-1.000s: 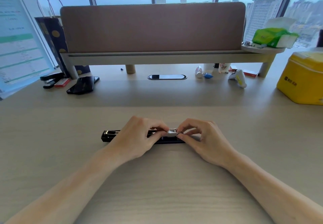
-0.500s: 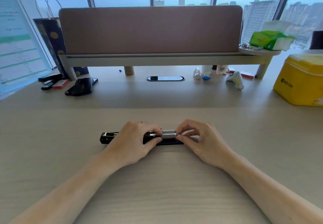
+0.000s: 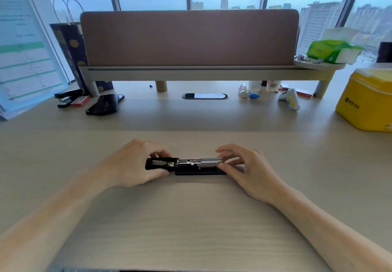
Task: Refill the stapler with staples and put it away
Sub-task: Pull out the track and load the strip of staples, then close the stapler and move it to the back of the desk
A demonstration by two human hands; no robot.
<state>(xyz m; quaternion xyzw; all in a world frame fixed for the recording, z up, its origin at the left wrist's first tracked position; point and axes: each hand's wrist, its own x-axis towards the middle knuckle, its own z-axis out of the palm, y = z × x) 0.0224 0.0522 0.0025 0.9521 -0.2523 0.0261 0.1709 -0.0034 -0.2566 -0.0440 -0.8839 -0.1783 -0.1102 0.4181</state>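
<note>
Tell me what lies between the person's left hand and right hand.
In the head view, the opened black stapler with its silver metal staple channel lies between the left hand and right hand.

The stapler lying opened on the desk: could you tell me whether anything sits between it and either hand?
Nothing visible does. The left hand already grips the stapler at its black left end, and the right hand touches its right end, fingers spread. The desk around them is bare.

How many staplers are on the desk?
2. One long black stapler lies opened flat between the left hand and right hand. A second black stapler sits far left beside a small red box. Others may be hidden.
</note>
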